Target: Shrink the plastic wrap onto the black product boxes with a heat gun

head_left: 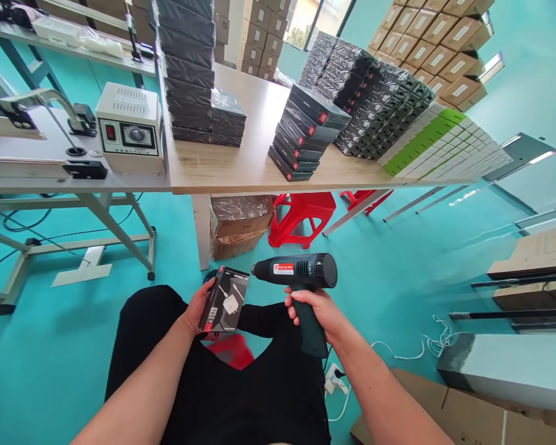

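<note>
Before the table (254, 123): left hand (198, 305) part-curled round a printed box (227, 303), right hand (317, 307) wrapped about a heat gun (301, 272). Stacked boxes (301, 136) on the table look finished; held one apparently unfinished.

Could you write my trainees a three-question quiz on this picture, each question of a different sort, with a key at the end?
1. Multiple choice: which hand grips the heat gun?
A) the left only
B) the right only
C) both

2. True or false: the nozzle points toward the black box.

3. Fill in the blank: on the boxy machine at the picture's left, the switch beside the dial is coloured ____.

Key:
1. B; the right hand has its fingers around the handle.
2. True; the left hand holds the box in front of it.
3. Red.
</note>
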`<state>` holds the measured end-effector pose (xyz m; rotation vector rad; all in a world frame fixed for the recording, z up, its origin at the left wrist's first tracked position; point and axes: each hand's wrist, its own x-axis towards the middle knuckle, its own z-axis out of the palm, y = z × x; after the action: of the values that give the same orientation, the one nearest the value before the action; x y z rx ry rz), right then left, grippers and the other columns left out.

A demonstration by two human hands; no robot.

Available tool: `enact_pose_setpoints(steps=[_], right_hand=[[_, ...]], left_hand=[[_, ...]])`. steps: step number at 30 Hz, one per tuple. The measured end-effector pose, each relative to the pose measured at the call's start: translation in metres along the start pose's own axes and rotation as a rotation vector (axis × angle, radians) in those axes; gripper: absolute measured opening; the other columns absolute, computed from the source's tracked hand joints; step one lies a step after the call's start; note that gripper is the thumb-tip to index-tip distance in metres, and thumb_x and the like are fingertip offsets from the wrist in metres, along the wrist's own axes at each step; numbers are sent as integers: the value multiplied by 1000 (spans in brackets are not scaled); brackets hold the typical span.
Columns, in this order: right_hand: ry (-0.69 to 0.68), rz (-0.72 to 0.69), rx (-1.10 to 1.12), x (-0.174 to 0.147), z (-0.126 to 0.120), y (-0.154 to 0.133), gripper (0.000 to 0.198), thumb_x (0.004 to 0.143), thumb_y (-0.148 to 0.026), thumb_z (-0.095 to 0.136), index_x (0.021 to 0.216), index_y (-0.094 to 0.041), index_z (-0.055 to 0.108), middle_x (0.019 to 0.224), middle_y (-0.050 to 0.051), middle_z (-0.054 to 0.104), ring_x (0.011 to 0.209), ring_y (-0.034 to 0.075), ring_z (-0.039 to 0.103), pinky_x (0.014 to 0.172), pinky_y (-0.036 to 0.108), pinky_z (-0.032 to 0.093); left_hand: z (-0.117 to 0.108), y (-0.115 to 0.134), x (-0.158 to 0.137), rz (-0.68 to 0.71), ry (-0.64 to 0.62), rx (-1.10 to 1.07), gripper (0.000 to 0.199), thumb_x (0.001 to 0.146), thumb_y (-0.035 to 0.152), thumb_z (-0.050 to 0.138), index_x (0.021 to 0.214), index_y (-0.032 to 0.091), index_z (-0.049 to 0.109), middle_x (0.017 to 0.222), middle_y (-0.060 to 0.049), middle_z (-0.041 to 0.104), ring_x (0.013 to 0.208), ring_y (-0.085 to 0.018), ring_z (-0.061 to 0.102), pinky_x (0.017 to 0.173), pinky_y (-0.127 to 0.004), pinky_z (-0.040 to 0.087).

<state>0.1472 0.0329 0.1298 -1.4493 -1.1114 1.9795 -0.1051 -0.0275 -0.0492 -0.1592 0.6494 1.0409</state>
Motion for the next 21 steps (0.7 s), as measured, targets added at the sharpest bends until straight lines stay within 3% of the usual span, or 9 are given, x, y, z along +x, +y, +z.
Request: enact_pose_setpoints(steps=[5, 8, 11, 13, 17, 19, 21], right_hand=[[-128, 52, -76, -10, -18, 12, 25, 75, -26, 63, 96, -13, 65, 77, 6, 67, 58, 14, 61, 49, 24, 49], [-287, 162, -187, -26, -21, 23, 26, 74, -23, 64, 97, -12, 67, 73, 5, 67, 54, 13, 60, 48, 23, 47], [-434, 238, -217, -40, -21, 31, 26, 70, -21, 67, 94, -11, 68, 72, 5, 68, 53, 14, 60, 47, 24, 46], [-387, 205, -134, -42, -19, 36, 27, 71, -23, 67, 95, -11, 67, 75, 6, 67, 56, 14, 61, 49, 24, 47], [-45, 80, 36, -36, -14, 41, 26, 76, -27, 61, 97, -12, 66, 77, 6, 66, 57, 13, 60, 49, 23, 48], [-33, 76, 27, -34, -8, 44, 25, 75, -26, 62, 95, -11, 66, 75, 6, 66, 56, 13, 60, 48, 23, 48], [-142, 85, 25, -34, 1, 47, 26, 74, -26, 64, 95, -11, 67, 75, 6, 66, 55, 14, 60, 48, 24, 48]], left_hand=[[8, 0, -3, 31, 23, -32, 49, 82, 47, 56, 108, 6, 65, 94, -19, 72, 93, -36, 67, 85, -50, 52], [14, -1, -4, 32, -10, -59, 51, 83, 47, 54, 113, 6, 63, 98, -20, 71, 97, -38, 66, 86, -53, 50], [16, -2, -4, 136, -6, -101, 48, 83, 42, 57, 117, 8, 60, 104, -19, 69, 99, -36, 65, 87, -52, 50], [13, -1, -1, 238, 37, -140, 44, 82, 39, 60, 116, 11, 60, 105, -17, 69, 100, -34, 65, 88, -51, 50], [-4, 2, 9, 359, 124, -235, 45, 82, 52, 57, 104, 14, 60, 98, -15, 69, 97, -33, 65, 84, -53, 52], [-14, 3, 16, 359, 192, -242, 50, 81, 59, 54, 99, 14, 60, 93, -16, 68, 93, -34, 66, 79, -52, 54], [-23, 2, 23, 347, 252, -233, 50, 81, 61, 52, 95, 14, 59, 88, -15, 67, 84, -31, 67, 71, -48, 56]])
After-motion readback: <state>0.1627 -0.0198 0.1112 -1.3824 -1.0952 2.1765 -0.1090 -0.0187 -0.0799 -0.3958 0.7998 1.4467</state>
